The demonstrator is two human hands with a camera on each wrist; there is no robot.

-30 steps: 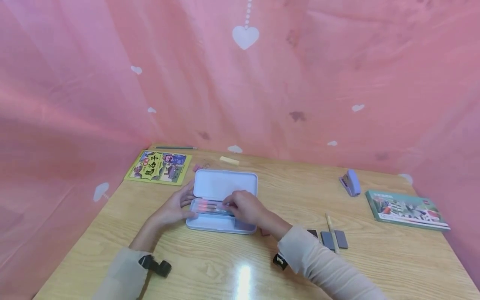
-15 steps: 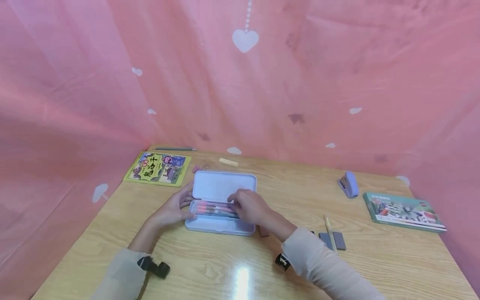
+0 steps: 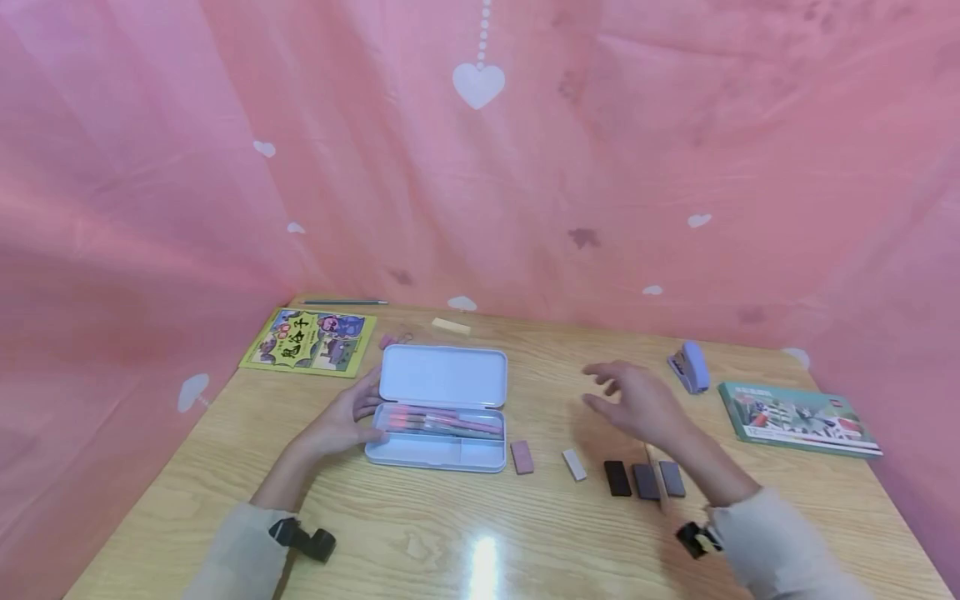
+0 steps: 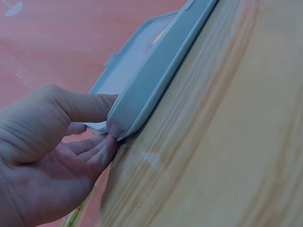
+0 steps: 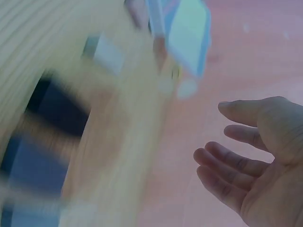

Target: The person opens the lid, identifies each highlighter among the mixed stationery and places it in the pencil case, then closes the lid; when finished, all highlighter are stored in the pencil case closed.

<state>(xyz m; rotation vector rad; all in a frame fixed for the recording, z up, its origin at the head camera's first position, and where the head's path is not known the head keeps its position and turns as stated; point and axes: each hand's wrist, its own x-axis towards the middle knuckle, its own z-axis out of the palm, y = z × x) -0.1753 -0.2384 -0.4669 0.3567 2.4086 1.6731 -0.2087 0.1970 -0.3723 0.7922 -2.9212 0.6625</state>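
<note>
A light blue pencil case (image 3: 412, 452) lies with its lid raised on the wooden table. Several pink and grey-green pens (image 3: 450, 423) lie in its rear compartment; the front compartments show bare bottoms. At the case's left end, my left hand (image 3: 341, 423) grips it, the thumb on the front wall and the fingers around the corner, as the left wrist view (image 4: 71, 137) also shows. My right hand (image 3: 637, 404) hovers over the table right of the case, fingers spread and loosely bent, holding nothing. Beneath and in front of it are a white eraser (image 3: 574, 465) and a black block (image 3: 617, 478).
A pink eraser (image 3: 522, 457) lies beside the case. A wooden stick (image 3: 655, 471) crosses dark grey blocks (image 3: 645, 483). Farther right are a purple stapler (image 3: 690, 367) and a green box (image 3: 798, 419). A comic book (image 3: 309, 342), pencil (image 3: 345, 302) and yellow strip (image 3: 452, 326) lie behind.
My right hand has left the pens inside the pencil case and swung right over the table, uncovering the erasers and blocks. The left hand keeps its grip on the case.
</note>
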